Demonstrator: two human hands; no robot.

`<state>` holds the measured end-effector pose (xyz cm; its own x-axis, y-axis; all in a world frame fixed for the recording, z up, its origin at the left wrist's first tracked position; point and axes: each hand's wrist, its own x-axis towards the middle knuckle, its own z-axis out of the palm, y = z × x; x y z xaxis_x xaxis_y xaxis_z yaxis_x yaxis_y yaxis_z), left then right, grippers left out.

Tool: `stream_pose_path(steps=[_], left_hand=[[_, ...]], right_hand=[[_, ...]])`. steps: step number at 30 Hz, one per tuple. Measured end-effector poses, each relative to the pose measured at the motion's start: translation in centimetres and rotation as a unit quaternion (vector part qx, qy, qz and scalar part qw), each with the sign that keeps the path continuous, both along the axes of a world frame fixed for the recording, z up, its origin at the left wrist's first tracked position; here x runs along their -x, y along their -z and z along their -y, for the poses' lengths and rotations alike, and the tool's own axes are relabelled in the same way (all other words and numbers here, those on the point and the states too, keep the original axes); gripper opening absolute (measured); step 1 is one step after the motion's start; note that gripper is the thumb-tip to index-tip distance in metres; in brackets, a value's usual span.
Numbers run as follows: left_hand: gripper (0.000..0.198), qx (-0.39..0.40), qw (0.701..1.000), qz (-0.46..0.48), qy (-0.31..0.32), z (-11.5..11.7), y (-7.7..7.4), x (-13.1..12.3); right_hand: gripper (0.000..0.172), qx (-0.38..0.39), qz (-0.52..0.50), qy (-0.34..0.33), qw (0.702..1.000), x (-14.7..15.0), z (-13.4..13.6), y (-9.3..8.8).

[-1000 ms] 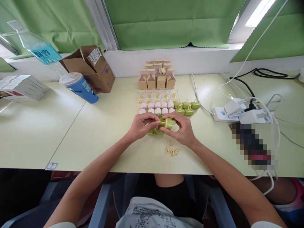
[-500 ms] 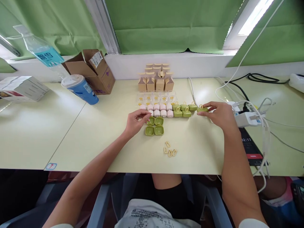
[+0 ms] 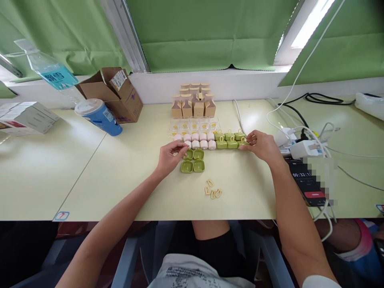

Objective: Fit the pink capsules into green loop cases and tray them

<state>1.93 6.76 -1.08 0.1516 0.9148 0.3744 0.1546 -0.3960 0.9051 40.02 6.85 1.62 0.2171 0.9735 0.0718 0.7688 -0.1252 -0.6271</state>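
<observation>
Six green boxes (image 3: pixel 232 144) stand in two rows, my right hand (image 3: pixel 264 146) clamped on an end one; my left hand (image 3: pixel 169 157), fingertips together, is beside four open cases (image 3: pixel 198 166).

Green cases (image 3: pixel 232 144), pale-pink blocks (image 3: pixel 203 145)

Loop-topped green case (image 3: pixel 241 145), rightmost in its row

Loops (image 3: pixel 207 194) lie before the cases (image 3: pixel 199 166); cartons (image 3: pixel 198 109) stand behind; right, a phone (image 3: pixel 306 181) lies apparently under cables (image 3: pixel 331 229).
</observation>
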Motion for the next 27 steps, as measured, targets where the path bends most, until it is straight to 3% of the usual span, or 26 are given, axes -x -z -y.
stream_pose_path(steps=[3,6,8,9,11,13,15,19,22,24,27], left_hand=[[0.033,-0.021,1.000,-0.022,-0.005,0.0,0.0,0.0],[0.028,-0.079,0.994,-0.075,0.003,-0.2,-0.3,0.4],[0.025,-0.119,0.981,-0.140,0.054,-0.4,-0.9,1.1],[0.024,-0.129,0.971,-0.179,0.095,-0.5,-1.3,1.5],[0.025,-0.131,0.942,-0.253,0.176,-0.6,-2.1,2.4],[0.029,-0.129,0.920,-0.301,0.214,-0.7,-2.8,3.1],[0.038,-0.132,0.912,-0.321,0.218,-0.7,-3.3,3.6],[0.051,-0.138,0.899,-0.342,0.236,-0.4,-3.5,3.7],[0.048,-0.155,0.875,-0.391,0.241,0.1,-3.5,3.6],[0.038,-0.166,0.855,-0.428,0.239,0.5,-4.0,3.5],[0.030,-0.170,0.845,-0.437,0.258,0.9,-5.7,3.5]], right_hand=[[0.051,-0.017,0.018,0.021,0.999,0.2,0.2,-0.4],[0.040,-0.139,0.032,0.018,0.990,1.5,1.0,-1.4],[0.038,-0.196,-0.023,-0.097,0.976,3.3,1.9,-2.1],[0.038,-0.172,-0.067,-0.196,0.963,4.5,2.4,-2.3],[0.030,-0.024,-0.106,-0.424,0.899,6.8,3.3,-2.1],[0.014,0.057,-0.113,-0.522,0.843,8.8,4.0,-1.3],[0.010,0.078,-0.096,-0.546,0.829,10.1,4.2,-0.3],[0.015,0.071,-0.046,-0.529,0.844,10.6,4.0,0.6],[0.018,0.095,-0.044,-0.514,0.852,10.2,3.7,0.2],[0.019,0.123,-0.081,-0.515,0.845,9.7,3.6,-0.3],[0.015,0.112,-0.225,-0.484,0.838,9.0,3.5,-1.0]])
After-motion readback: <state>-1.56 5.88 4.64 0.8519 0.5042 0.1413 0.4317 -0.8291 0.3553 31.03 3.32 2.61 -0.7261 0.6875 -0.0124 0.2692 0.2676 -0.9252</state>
